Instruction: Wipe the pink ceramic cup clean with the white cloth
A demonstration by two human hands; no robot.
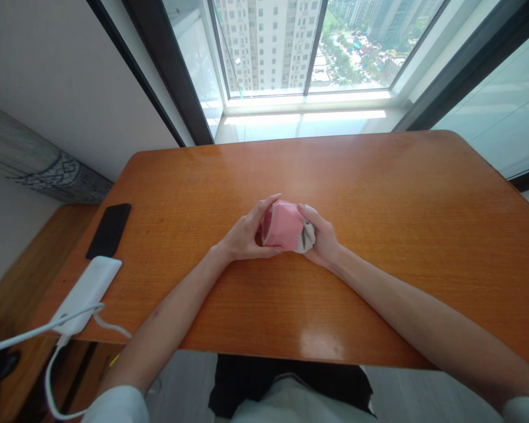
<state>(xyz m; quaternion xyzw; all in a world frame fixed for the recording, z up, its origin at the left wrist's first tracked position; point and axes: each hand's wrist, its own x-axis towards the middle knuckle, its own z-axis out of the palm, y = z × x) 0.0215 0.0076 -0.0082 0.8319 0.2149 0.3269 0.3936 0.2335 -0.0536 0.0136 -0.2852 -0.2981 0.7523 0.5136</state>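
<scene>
A small pink box-like container [284, 225] is held between my two hands, above the middle of the wooden table. My left hand [252, 232] grips its left end, fingers along the far side and thumb along the near side. At the container's right end is a crumpled greyish-white piece [307, 236], cloth or paper; I cannot tell which. My right hand [324, 238] is closed around this end, its thumb on top against the pink surface. The palm hides part of the crumpled piece, and the contents of the container do not show.
On the table's [401, 247] left side lie a black phone [109, 230] and a white power bank [88, 294] with a white cable [30, 338] running off the edge near my left forearm. A window [306, 53] stands beyond the far edge, a curtain [48, 155] to the left.
</scene>
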